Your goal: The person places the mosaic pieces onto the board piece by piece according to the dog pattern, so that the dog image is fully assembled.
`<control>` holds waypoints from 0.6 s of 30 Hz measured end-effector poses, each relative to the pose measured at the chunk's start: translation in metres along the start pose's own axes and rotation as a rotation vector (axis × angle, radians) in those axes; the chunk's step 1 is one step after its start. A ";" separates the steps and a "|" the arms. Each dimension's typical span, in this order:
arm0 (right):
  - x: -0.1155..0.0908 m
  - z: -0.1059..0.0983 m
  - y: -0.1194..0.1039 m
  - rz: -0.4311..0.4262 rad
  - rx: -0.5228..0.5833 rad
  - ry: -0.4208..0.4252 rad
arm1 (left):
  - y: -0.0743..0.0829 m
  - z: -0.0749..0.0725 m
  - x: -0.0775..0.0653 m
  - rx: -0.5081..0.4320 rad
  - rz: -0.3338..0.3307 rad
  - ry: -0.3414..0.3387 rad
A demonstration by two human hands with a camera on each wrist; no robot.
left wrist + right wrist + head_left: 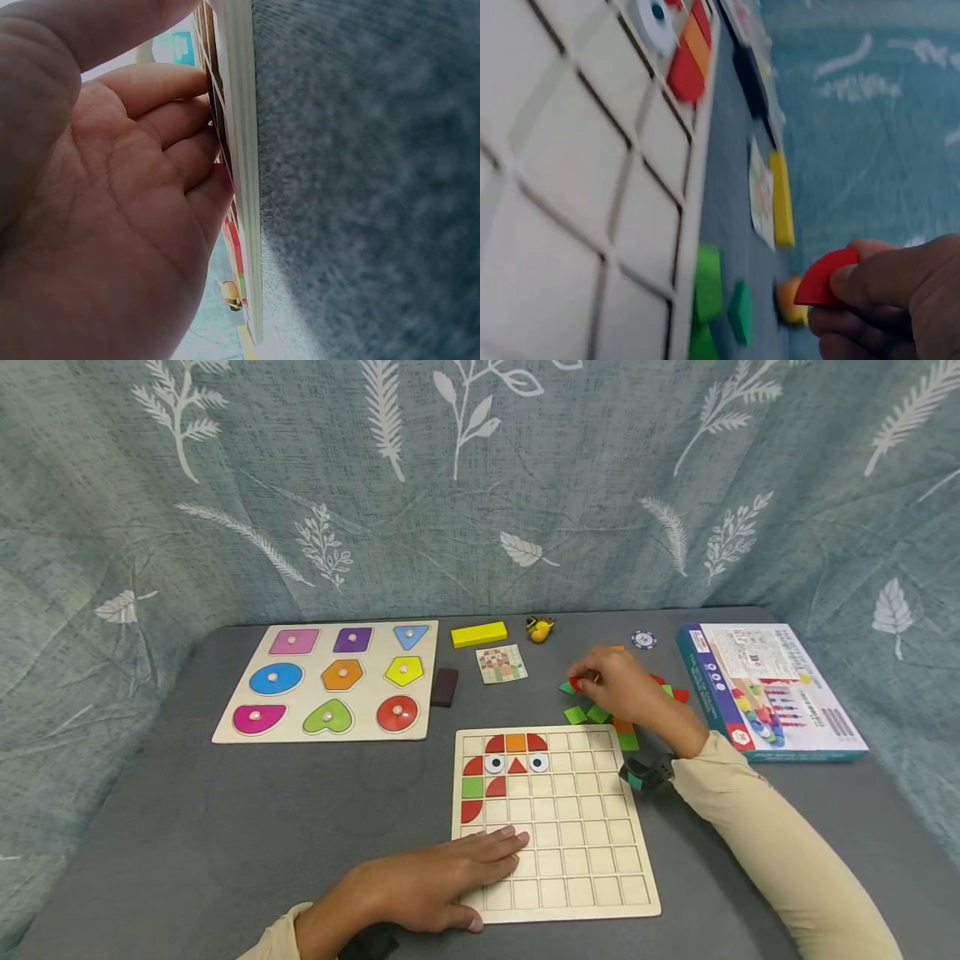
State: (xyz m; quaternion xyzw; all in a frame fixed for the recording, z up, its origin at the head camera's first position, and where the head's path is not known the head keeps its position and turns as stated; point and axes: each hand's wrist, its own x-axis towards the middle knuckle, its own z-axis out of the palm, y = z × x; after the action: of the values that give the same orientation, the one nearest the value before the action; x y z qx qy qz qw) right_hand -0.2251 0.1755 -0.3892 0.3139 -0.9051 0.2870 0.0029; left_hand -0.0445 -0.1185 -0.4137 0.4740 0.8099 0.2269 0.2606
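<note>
Right hand (621,687) pinches a red quarter-round piece (825,280) between thumb and fingers — curved edge left exposed — over loose tiles (575,716) near the grid board's (577,835) far-right corner. Left hand (442,878) rests on its near-left part, fingers extended, presumably steadying it.
</note>
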 end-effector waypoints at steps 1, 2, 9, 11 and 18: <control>-0.001 0.003 -0.003 -0.025 0.005 -0.007 | 0.000 0.000 0.000 -0.001 -0.001 -0.001; -0.002 0.006 -0.006 -0.053 0.008 -0.013 | 0.000 0.000 0.000 0.000 -0.002 -0.002; -0.009 0.021 -0.033 -0.143 0.014 -0.081 | 0.000 -0.001 0.001 0.010 0.005 -0.003; -0.010 0.025 -0.039 -0.149 0.030 -0.098 | 0.000 -0.002 0.001 0.033 0.007 -0.010; -0.018 0.042 -0.059 -0.154 0.073 -0.158 | 0.003 -0.002 0.001 0.118 0.006 -0.042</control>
State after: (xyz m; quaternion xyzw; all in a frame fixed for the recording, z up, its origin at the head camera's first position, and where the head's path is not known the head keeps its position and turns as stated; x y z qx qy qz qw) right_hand -0.1701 0.1261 -0.3971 0.4042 -0.8646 0.2928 -0.0578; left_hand -0.0445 -0.1165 -0.4107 0.4955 0.8148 0.1697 0.2485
